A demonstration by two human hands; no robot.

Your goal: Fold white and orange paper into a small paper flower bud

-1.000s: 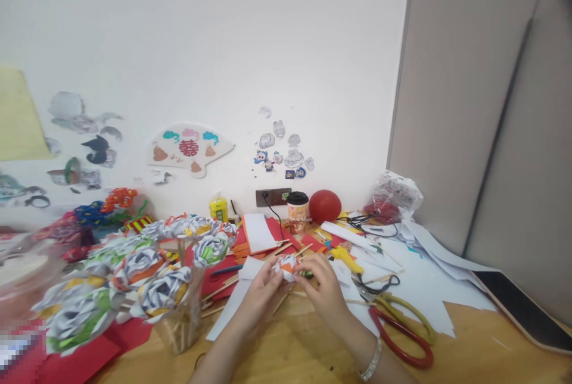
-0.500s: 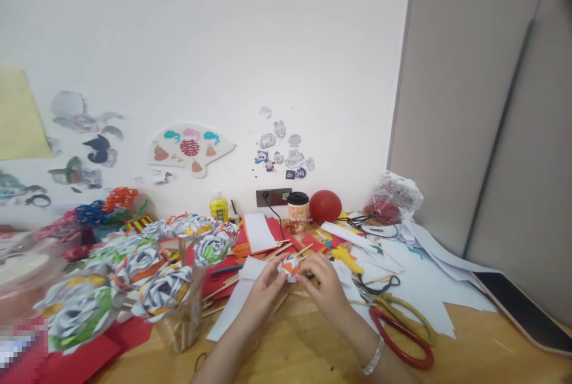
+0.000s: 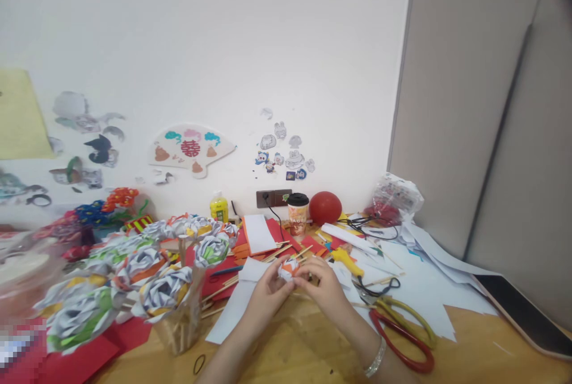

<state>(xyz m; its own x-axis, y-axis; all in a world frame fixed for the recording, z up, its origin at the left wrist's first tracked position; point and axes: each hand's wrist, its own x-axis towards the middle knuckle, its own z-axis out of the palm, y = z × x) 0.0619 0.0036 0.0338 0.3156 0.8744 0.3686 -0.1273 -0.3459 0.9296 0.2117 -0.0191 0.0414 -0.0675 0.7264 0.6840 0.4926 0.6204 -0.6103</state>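
A small white and orange folded paper piece [image 3: 288,268] is held between both hands above the wooden table. My left hand [image 3: 267,296] has its fingers and thumb closed around the left side of the piece. My right hand [image 3: 320,286] pinches it from the right, fingers curled, with a sparkling bracelet on the wrist. Thin wooden sticks [image 3: 231,280] and a white paper strip [image 3: 232,308] lie just left of my hands. Paper roses [image 3: 164,290] in white with coloured edges stand in a clear cup [image 3: 182,330] further left.
Red-handled scissors [image 3: 404,345] lie right of my right forearm, near a yellow glue gun [image 3: 347,262]. Behind stand a lidded paper cup [image 3: 298,216], a red balloon [image 3: 326,208] and a yellow bottle [image 3: 219,208]. White sheets [image 3: 424,289] and a phone [image 3: 527,312] are at the right.
The fingers of both hands have shifted slightly around the paper piece, and the right thumb has moved lower and to the left. The piece has turned a little.
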